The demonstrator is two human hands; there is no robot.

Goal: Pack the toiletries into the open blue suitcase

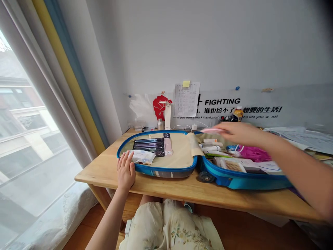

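Observation:
A blue suitcase [166,171] lies opened flat on the table. My left hand [126,171] rests on the near left rim of its left half, fingers stretched out and holding nothing. Close to those fingertips is a small white plastic packet [143,157], partly over a black-and-pink pack of slim, pen-like items [149,145]. Above the right half, my right hand [235,132] is closed on a thin pinkish item [212,131], too blurred to name. Below that hand are white tubes [212,147], a bright pink bundle [255,153] and a pack of cotton swabs [230,164].
Behind the suitcase stand a small metallic bottle [160,124], a white upright stand [168,116] and a bottle with an orange top [237,114]. Papers [304,139] lie at the right. The wooden table's [104,169] left edge is near the curtain and window.

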